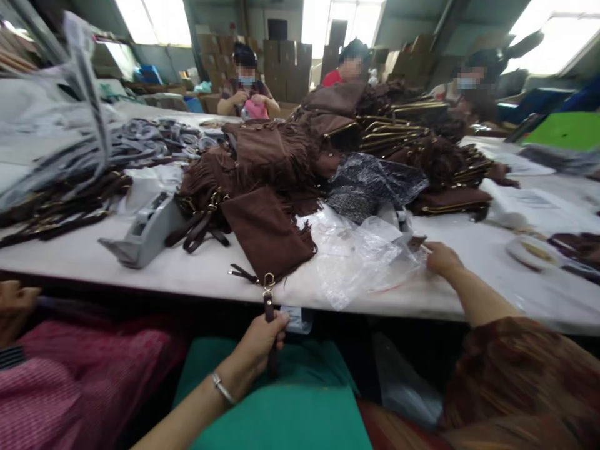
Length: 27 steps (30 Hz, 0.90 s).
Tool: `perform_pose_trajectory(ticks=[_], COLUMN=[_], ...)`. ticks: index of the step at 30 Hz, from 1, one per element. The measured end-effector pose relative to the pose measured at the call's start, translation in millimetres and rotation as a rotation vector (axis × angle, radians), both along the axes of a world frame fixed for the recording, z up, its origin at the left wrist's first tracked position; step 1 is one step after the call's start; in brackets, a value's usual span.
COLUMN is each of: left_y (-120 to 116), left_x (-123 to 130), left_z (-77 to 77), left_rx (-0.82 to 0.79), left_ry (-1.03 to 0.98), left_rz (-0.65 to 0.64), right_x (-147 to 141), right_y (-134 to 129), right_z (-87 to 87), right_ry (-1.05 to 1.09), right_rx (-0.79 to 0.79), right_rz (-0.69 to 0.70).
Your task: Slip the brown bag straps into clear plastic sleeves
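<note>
My left hand [260,340], with a bangle at the wrist, is closed round the dark brown wrist strap [269,307] at the table's front edge. The strap is clipped by a gold clasp to a brown fringed pouch [267,232] that lies flat on the white table. To the right, my right hand [443,259] has its fingers pressed together beside crumpled clear plastic [365,256]; something small and pale shows at its fingertips, too small to name. A clear packet [298,320] hangs just right of my left hand.
Brown fringed bags [262,147] are heaped behind the pouch. A grey tape dispenser [143,234] stands to the left, near dark straps [70,206]. A tape roll [537,252] lies at right. Several people sit beyond the table; another person's hand [16,306] is at far left.
</note>
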<state>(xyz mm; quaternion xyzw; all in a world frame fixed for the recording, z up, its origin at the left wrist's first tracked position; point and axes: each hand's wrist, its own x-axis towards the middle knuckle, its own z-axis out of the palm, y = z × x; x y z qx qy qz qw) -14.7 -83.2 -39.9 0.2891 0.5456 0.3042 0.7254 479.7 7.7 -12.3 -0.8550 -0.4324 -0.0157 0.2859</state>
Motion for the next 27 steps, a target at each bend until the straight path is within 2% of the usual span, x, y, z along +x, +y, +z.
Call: perform_pose_trajectory(ticks=[3,5,7,9,11,13,15,19,23,27], left_y=[-0.6,-0.7,-0.6,-0.7,-1.4,-2.9,-4.7,-7.9,-10.4,-12.0], left_x=[-2.2,-3.8,-4.9,-5.0,-4.8,-4.9,-6.0,-10.0,-12.8,-12.6], left_z=[2.0,3.1,4.7,6.9,9.1,10.7,11.1,9.8,7.3,3.8], left_rx=[-0.018,-0.016,-0.005,0.007,0.014,0.014,0.006,0.004,0.014,0.033], left_ry=[-0.034,-0.05,-0.06,-0.074,-0.094,-0.105,-0.098,-0.048,-0.015,0.003], left_rz=[0.017,0.005,-0.023,-0.053,-0.094,-0.137,-0.171,-0.201,-0.265,-0.287], right_x=[-8.0,-38.1,-91.7,-160.1,-227.2,-278.9,-310.1,-330.3,-334.4,-336.4], right_y=[-22.0,-50.2,-83.0,-112.2,-131.2,-137.9,-134.6,-115.8,-105.5,-110.4], right_z=[18.6,29.1,32.4,27.1,15.1,0.3,-13.0,-26.7,-26.0,-19.5], right_ry=[0.0,-0.012,0.185,0.47,0.657,0.76,0.887,1.068,1.08,1.153], right_rx=[-0.017,0.085,0.09,-0.14,-0.303,-0.367,-0.385,-0.343,-0.282,-0.245], right_rz=[-0.044,-0.005,0.184,0.48,0.703,0.822,0.776,0.629,0.633,0.628])
